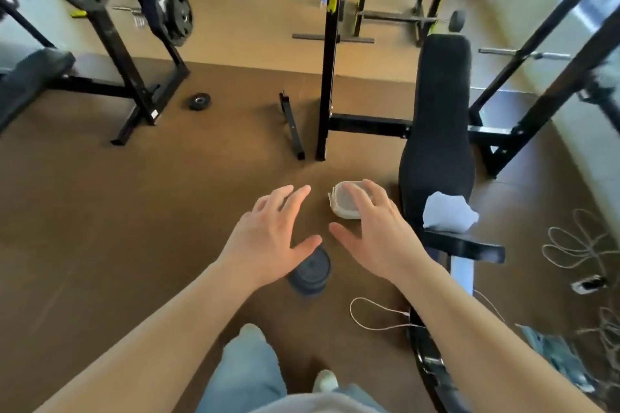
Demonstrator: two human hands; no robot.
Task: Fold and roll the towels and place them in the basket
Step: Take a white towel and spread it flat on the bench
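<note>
A crumpled pale blue towel [449, 213] lies on the near end of a black weight bench [436, 131] at the right. A small whitish basket [345, 203] stands on the brown floor just left of the bench. Both my hands are stretched out in front of me, palms down, fingers spread, holding nothing. My left hand [271, 235] hovers over the floor left of the basket. My right hand [372, 228] hovers over the basket's near right edge and hides part of it, left of the towel.
A stack of small black weight plates [310, 273] sits on the floor below my left hand. Black rack uprights [327, 77] stand behind the basket. White cords [375, 315] lie by the bench foot and at the right. Another bench and rack stand far left.
</note>
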